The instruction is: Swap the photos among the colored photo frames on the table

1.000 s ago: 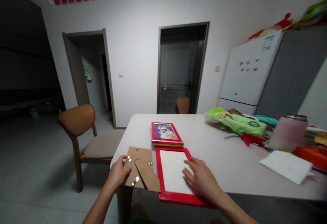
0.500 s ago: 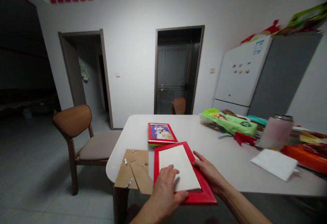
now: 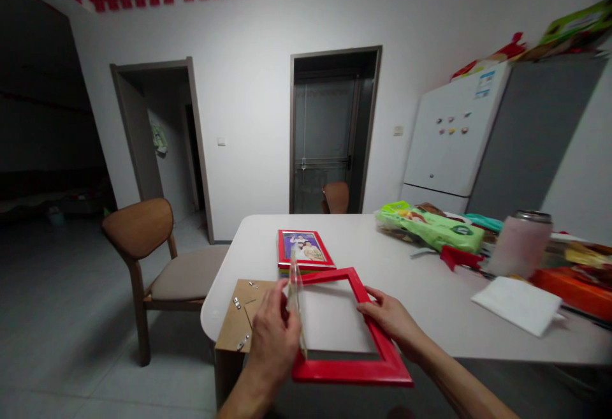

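My right hand [image 3: 393, 322] grips the right side of a red picture frame [image 3: 351, 372], which is tilted over the table's near edge. Through its opening the white tabletop shows. Between the fingers and thumb of my left hand [image 3: 273, 328] is a thin, partly see-through sheet [image 3: 297, 304], seen almost edge-on inside the frame's left side. Whether it is one layer or more, I cannot tell. Left of that hand lies a brown backing board [image 3: 229, 330] with metal clips, partly covered by the hand. Behind the red frame rests another red-framed photo [image 3: 306, 247].
On the right of the white table [image 3: 354, 234] are a green packet [image 3: 430, 227], a pink jar [image 3: 520, 243], a folded white tissue [image 3: 519, 304] and an orange box [image 3: 571, 291]. A wooden chair [image 3: 138, 227] stands at the left.
The white sheet that lay flat in the red frame is now lifted upright at the left by my left hand, baring the frame's opening. My right hand keeps its hold.
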Demonstrator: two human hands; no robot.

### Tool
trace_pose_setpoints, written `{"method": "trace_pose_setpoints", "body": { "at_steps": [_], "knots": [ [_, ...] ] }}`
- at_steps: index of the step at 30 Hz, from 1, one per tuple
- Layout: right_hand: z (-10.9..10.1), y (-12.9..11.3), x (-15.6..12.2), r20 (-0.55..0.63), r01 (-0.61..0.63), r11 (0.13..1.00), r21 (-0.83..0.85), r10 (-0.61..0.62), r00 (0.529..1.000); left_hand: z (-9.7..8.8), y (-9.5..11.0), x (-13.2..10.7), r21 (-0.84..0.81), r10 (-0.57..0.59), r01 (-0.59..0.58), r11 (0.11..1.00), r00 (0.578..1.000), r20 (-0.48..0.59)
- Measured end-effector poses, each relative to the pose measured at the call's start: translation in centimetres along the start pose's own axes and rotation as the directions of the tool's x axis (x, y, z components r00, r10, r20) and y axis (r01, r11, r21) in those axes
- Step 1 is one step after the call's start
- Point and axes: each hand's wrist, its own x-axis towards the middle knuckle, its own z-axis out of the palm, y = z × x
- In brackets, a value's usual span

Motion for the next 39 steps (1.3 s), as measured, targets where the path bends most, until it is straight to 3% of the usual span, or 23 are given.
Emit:
{"method": "trace_pose_setpoints", "body": {
  "at_steps": [4, 8, 14, 20, 23, 25, 27, 29, 32, 36, 39],
  "knots": [
    [-0.9, 1.9, 1.2, -0.044, 0.058, 0.947, -0.316, -0.076, 0.996, -1.9, -4.0, -1.1, -0.048, -0.221, 0.22, 0.974, 0.975, -0.014],
    [-1.0, 2.4, 1.1, -0.074, 0.078, 0.809, -0.583, -0.149, 0.986, -1.8, -6.2, -2.8, 0.033, -0.278, 0.276, 0.961, 0.958, 0.078],
    [-0.5, 2.4, 0.6, -0.065, 0.088, 0.689, -0.72, -0.193, 0.979, -1.3, -6.5, -3.6, 0.188, -0.256, 0.226, 0.956, 0.954, 0.155],
    [-0.7, 2.9, 0.7, -0.038, 0.125, 0.654, -0.746, -0.23, 0.973, -1.4, -6.1, -3.5, 0.257, -0.25, 0.203, 0.945, 0.954, 0.165],
    [-0.3, 2.3, 0.1, -0.061, 0.169, 0.638, -0.751, -0.322, 0.945, -1.4, -5.9, -3.6, 0.289, -0.213, 0.162, 0.944, 0.965, 0.154],
    [0.5, 1.5, -0.6, -0.064, 0.233, 0.664, -0.711, -0.391, 0.918, -1.3, -5.8, -3.6, 0.314, -0.185, 0.131, 0.94, 0.972, 0.148],
    [1.8, 0.6, -1.2, -0.038, 0.285, 0.752, -0.594, -0.381, 0.924, -1.2, -5.6, -3.6, 0.331, -0.156, 0.098, 0.939, 0.976, 0.153],
    [3.4, -0.1, -1.5, 0.005, 0.256, 0.877, -0.408, -0.278, 0.961, -1.0, -5.2, -3.5, 0.326, -0.113, 0.055, 0.944, 0.98, 0.162],
    [5.7, -0.4, -1.2, 0.103, 0.039, 0.994, -0.098, -0.029, 0.994, -0.5, -4.7, -3.6, 0.274, -0.041, -0.014, 0.961, 0.98, 0.193],
    [7.3, -0.7, -0.8, 0.31, -0.154, 0.973, 0.17, 0.095, 0.946, 0.7, -4.3, -4.0, 0.186, 0.04, -0.098, 0.978, 0.955, 0.293],
    [7.4, -2.3, -1.2, 0.338, -0.188, 0.93, 0.314, 0.076, 0.938, 1.8, -4.0, -3.7, 0.187, 0.047, -0.12, 0.975, 0.935, 0.351]
  ]
}}
